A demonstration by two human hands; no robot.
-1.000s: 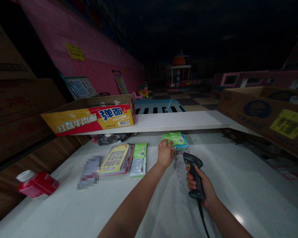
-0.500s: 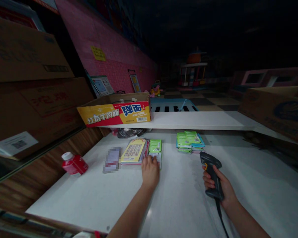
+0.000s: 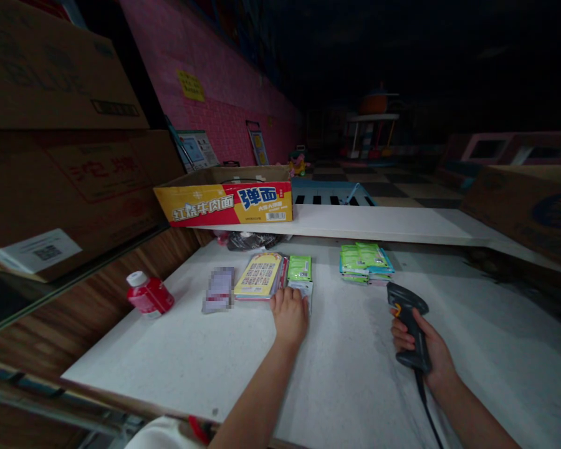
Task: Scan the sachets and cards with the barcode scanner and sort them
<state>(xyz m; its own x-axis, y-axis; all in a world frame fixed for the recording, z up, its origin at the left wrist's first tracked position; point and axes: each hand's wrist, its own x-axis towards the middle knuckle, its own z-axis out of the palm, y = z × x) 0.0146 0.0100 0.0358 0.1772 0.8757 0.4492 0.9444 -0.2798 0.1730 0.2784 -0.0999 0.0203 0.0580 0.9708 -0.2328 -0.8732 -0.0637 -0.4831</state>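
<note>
My right hand grips a dark barcode scanner by its handle, head pointing away over the white counter, its cable trailing back toward me. My left hand rests on the near end of a green-and-white packet, fingers curled over its edge. Beside that packet lies a yellow packet stack. A pile of green and blue packets sits farther right, apart from both hands.
A red bottle with a white cap lies at the counter's left. A blurred flat item lies next to the yellow stack. On the raised shelf stands a yellow-red noodle carton. Brown cartons flank both sides.
My left hand left the green-blue pile and moved left onto the green-and-white packet. The scanner hand stayed about where it was. The view turned left.
</note>
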